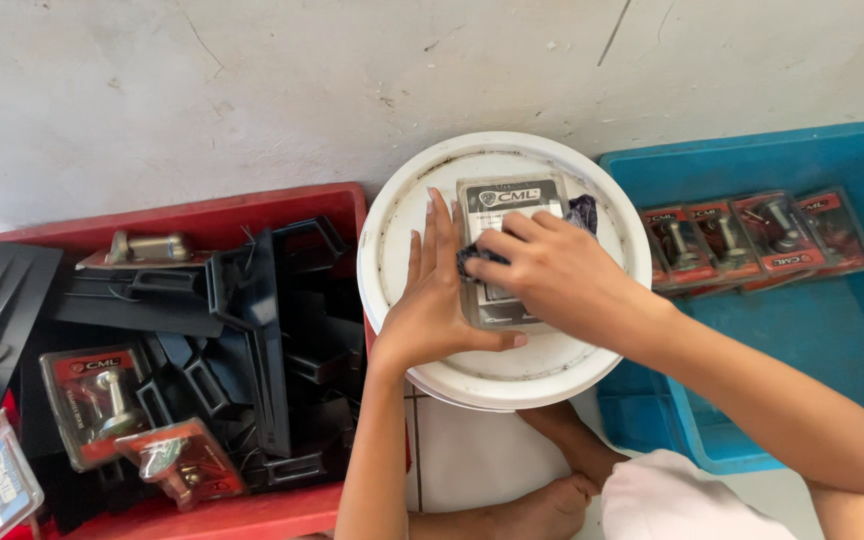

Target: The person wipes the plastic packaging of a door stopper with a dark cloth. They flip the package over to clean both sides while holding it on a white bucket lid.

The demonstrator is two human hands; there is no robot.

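A clear plastic blister pack with a grey card lies flat on a white bucket lid. My left hand rests flat against the pack's left edge, thumb stretched under its lower end, holding it still. My right hand lies on top of the pack, fingers closed on a dark cloth that peeks out at both sides of the hand.
A red crate at left holds black plastic parts and several red-carded hardware packs. A blue bin at right holds a row of red-carded packs. My bare feet are below the bucket. A cracked pale wall is behind.
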